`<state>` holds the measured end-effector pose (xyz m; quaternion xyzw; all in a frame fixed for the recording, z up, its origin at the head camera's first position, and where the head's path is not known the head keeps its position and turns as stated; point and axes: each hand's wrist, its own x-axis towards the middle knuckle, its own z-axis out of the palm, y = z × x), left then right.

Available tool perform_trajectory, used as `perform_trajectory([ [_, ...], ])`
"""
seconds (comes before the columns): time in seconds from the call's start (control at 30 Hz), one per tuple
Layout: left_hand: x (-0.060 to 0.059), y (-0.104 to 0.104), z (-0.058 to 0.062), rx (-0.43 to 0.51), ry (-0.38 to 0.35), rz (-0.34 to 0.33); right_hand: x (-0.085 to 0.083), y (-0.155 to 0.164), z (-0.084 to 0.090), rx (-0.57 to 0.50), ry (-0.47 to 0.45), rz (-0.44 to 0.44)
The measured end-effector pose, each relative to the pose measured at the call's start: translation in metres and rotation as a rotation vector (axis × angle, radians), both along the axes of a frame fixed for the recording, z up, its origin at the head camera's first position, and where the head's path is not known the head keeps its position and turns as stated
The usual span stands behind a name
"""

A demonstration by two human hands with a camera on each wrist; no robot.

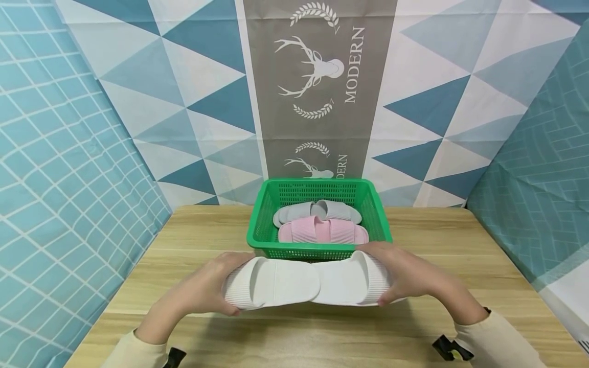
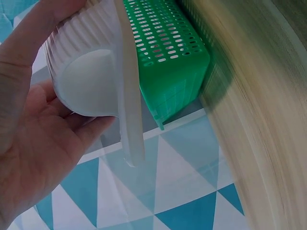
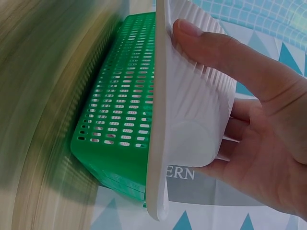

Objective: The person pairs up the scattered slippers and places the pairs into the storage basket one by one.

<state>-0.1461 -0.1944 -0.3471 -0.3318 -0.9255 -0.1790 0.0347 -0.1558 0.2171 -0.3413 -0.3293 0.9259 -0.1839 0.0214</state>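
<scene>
Two white slippers are held up in front of the basket, their heel ends meeting in the middle. My left hand (image 1: 213, 283) grips the left white slipper (image 1: 285, 282) round its ribbed strap, thumb at the near side. Around the strap of the right white slipper (image 1: 342, 280) curls my right hand (image 1: 405, 271); in the right wrist view its thumb presses on the ribs. Behind them stands a green basket (image 1: 317, 252) with a pair of pink slippers (image 1: 303, 231) at its near side and a pair of grey slippers (image 1: 340, 211) behind those.
The basket sits on a wooden table (image 1: 198, 230) near its back edge. Behind it hangs a patterned cloth (image 1: 207, 102) with triangles and deer prints. Blue tiled sheets (image 1: 69, 179) line the left side, and a teal sheet (image 1: 538, 168) the right.
</scene>
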Motion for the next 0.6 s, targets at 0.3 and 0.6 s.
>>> perform_trajectory([
  [0.3, -0.0014, 0.0009, -0.0013, 0.016, 0.001, -0.008, -0.0029, -0.0043, -0.0014, 0.005, 0.003, -0.004],
  [0.6, -0.0025, 0.0004, -0.0016, 0.008, 0.000, -0.023, -0.0027, -0.0075, -0.0014, 0.010, 0.008, -0.005],
])
